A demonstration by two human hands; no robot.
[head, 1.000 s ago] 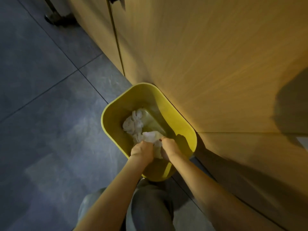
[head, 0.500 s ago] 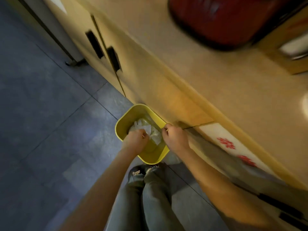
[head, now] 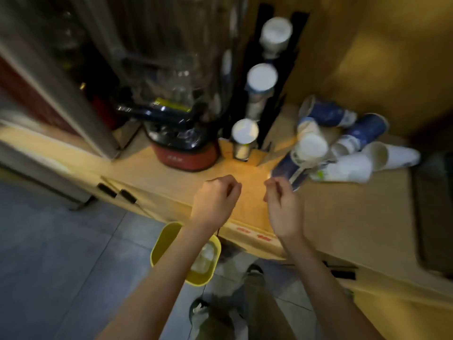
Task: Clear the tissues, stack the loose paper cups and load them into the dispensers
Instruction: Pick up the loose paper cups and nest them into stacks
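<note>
My left hand (head: 215, 200) and my right hand (head: 282, 204) hover over the wooden counter (head: 343, 217), fingers loosely curled, holding nothing. Several loose paper cups (head: 343, 143), blue and white, lie tumbled on the counter just beyond my right hand; the nearest blue cup (head: 286, 170) almost touches its fingertips. A black cup dispenser rack (head: 259, 82) stands behind, with three white cup bottoms showing. On the floor below, the yellow bin (head: 161, 246) holds crumpled white tissues (head: 206, 256), partly hidden by my left forearm.
A red-based blender (head: 183, 143) with a clear jar stands left of the dispensers. Cabinet doors with black handles (head: 115, 192) sit under the counter. A dark tray or recess (head: 434, 217) lies at the right edge. My feet stand on grey floor tiles.
I have stood up from the bin. Both hands let go of the tissues, left them in the bin and rose to the counter; the view swung up to the cups and dispensers.
</note>
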